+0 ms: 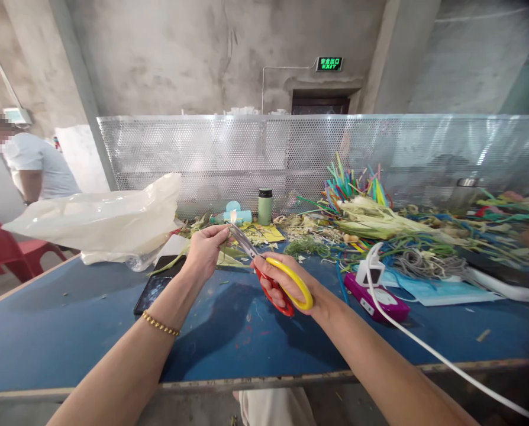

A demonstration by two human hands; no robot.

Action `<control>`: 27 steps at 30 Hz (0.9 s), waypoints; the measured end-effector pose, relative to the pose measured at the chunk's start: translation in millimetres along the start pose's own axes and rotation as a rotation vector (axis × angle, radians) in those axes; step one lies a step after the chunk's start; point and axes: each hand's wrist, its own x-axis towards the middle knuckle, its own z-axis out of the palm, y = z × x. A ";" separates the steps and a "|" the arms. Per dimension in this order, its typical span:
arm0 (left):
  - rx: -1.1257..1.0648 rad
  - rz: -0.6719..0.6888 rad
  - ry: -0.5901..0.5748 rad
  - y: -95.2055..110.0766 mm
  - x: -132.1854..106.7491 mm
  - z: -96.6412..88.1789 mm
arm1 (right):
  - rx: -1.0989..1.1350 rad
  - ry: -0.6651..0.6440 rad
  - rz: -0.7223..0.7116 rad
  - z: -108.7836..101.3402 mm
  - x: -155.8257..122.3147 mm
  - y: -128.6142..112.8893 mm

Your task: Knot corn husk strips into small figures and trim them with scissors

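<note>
The right hand (pixel 291 290) is gripping the scissors (pixel 264 261) above the blue table (pixel 69 331), fingers through the red and yellow loops. The left hand (pixel 205 248) is pinching a pale scrap (pixel 233 217) at the blade tips. A green flask (pixel 265 207) is standing capped behind them, its contents hidden. A plastic bag (pixel 100 222) is lying on the left, and straws (pixel 353 180) and corn husks (pixel 380 222) are piling on the right. A mesh screen (pixel 202 154) is backing the table, under concrete walls.
</note>
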 end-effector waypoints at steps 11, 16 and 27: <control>-0.027 0.034 0.043 1.9 2.4 -1.9 | 0.015 -0.020 -0.011 -1.2 -0.8 1.3; -0.045 0.015 0.037 2.2 3.2 -2.1 | 0.009 -0.034 -0.012 -3.8 0.4 2.3; 0.035 0.017 -0.020 2.9 -3.8 5.6 | 0.041 -0.020 -0.016 -0.8 -1.2 -0.6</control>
